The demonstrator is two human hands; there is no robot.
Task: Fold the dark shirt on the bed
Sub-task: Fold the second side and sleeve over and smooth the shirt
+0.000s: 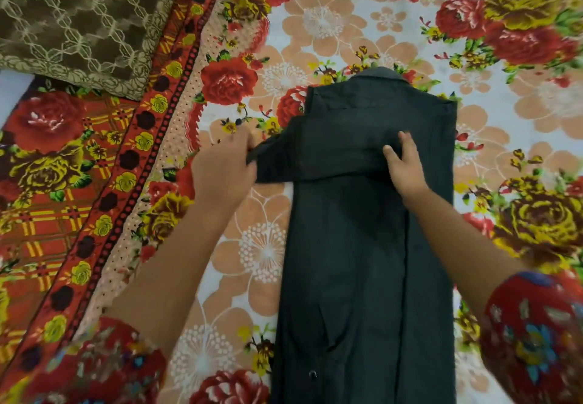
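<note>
The dark shirt [366, 246] lies lengthwise on the flowered bed sheet [258, 246], collar at the far end, its sides folded in to a long narrow strip. One sleeve lies across the chest and sticks out to the left. My left hand [224, 167] is blurred and grips the end of that sleeve at the shirt's left edge. My right hand [405, 164] rests flat on the sleeve near the middle of the chest, fingers spread.
A brown patterned pillow [82, 22] lies at the top left. A red and yellow bordered cloth [63, 201] covers the bed's left side. Flowered sleeves cover both of my arms near the frame's bottom edge.
</note>
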